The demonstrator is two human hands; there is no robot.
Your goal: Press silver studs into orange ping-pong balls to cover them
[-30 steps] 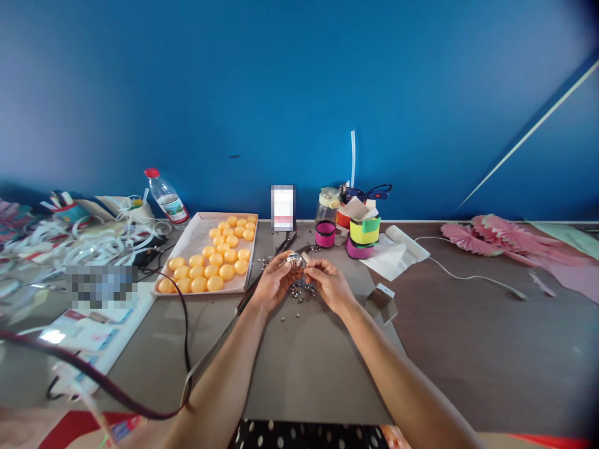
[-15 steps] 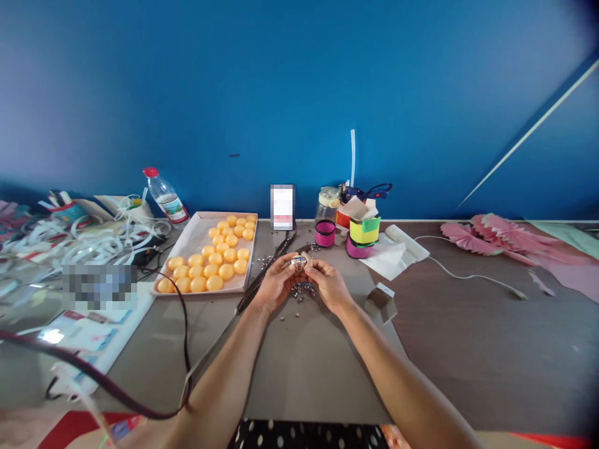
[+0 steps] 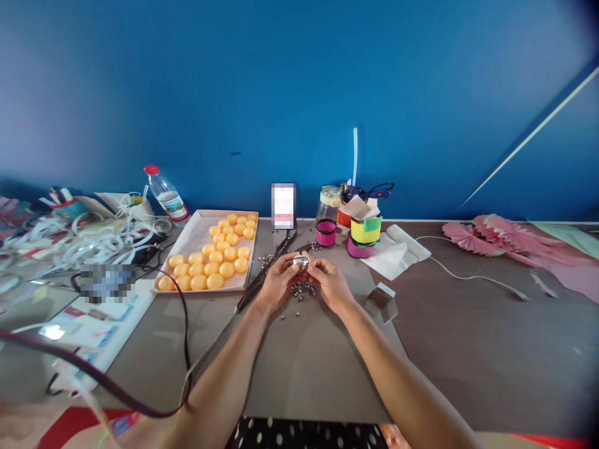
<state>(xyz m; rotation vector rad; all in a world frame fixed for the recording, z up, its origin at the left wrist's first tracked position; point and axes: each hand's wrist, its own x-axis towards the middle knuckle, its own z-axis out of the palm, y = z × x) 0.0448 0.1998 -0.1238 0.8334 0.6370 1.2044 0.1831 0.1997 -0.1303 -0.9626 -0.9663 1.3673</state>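
In the middle of the head view, my left hand [image 3: 279, 280] and my right hand [image 3: 330, 282] are closed together on a small shiny silver rounded piece [image 3: 301, 262]. Fingertips of both hands cover its sides, so its exact kind does not show. Small silver bead-like pieces [image 3: 305, 289] lie loose on the grey mat [image 3: 318, 362] beneath and around my hands. Just left of my left hand runs a dark strap [image 3: 255, 288].
A white tray [image 3: 180, 231] of yellow-orange balls stands at left, by a red-capped bottle [image 3: 171, 198]. Behind my hands are a phone [image 3: 283, 206], a jar [image 3: 329, 206] and a yellow-green holder [image 3: 365, 232]. A small open box [image 3: 381, 304] sits right; cords loop at left.
Both hands stay closed on the silver piece, which has turned slightly between the fingers. The whole view has shifted a little.
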